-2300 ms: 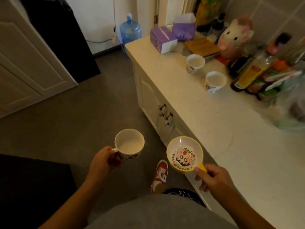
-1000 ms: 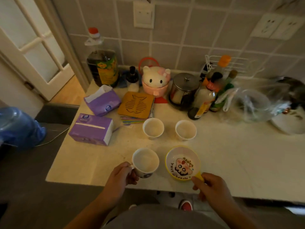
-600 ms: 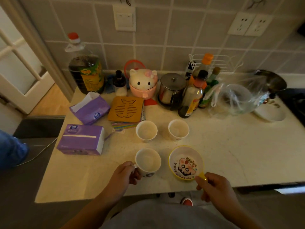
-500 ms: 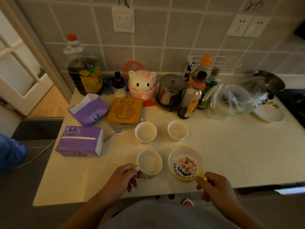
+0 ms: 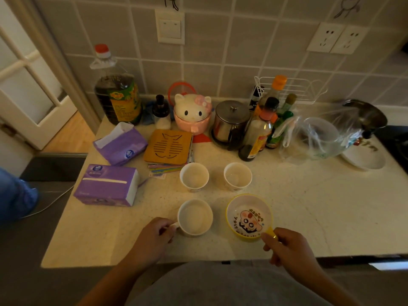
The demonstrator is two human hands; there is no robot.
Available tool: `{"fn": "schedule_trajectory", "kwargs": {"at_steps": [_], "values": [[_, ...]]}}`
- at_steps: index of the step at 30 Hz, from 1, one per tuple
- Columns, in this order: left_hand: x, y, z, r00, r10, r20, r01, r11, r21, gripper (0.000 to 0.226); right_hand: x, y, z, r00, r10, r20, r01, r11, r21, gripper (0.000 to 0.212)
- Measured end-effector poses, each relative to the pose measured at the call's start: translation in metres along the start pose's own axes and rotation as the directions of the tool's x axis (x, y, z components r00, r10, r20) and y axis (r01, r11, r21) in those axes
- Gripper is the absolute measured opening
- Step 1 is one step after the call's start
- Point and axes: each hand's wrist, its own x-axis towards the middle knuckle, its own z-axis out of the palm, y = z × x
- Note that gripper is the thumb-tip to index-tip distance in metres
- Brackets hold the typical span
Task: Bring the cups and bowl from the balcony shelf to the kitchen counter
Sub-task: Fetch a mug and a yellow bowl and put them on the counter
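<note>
Mug (image 5: 195, 217), bowl (image 5: 249, 217) lowered onto counter (image 5: 320, 206) | left fingers (image 5: 164, 227) hold mug handle | right fingers (image 5: 270, 241) pinch bowl handle

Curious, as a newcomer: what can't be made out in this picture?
Head view only.
The mug handle: mostly hidden by left hand.
The bowl handle: mostly under right hand.
The bag contents: blurred by crinkled plastic.
The sauce bottle label: too small and dim.
</note>
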Motion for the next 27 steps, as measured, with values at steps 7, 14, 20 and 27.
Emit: {"fn": "schedule_trajectory", "kwargs": {"at_steps": [7,14,20,27], "values": [[-0.001,-0.002,0.003,0.997,-0.052,-0.058,0.048,0.996,-0.075,0.01,0.008,0.008,0.001,0.999,-0.006,0.033,0.007,1.0,-0.019,0.024],[-0.006,-0.02,-0.002,0.986,0.127,-0.108,-0.043,0.822,0.568,0.099,0.016,0.016,0.01,0.999,-0.023,0.041,0.024,0.999,-0.021,0.024],[-0.003,-0.035,0.002,0.995,0.089,-0.05,-0.034,0.75,0.66,0.113,0.018,0.022,0.018,0.995,-0.081,0.051,0.08,0.997,0.017,0.011],[-0.001,-0.047,0.003,0.987,0.149,-0.06,-0.072,0.74,0.669,0.111,0.017,0.03,0.023,0.997,-0.072,-0.008,0.071,0.991,-0.113,0.012]]}}
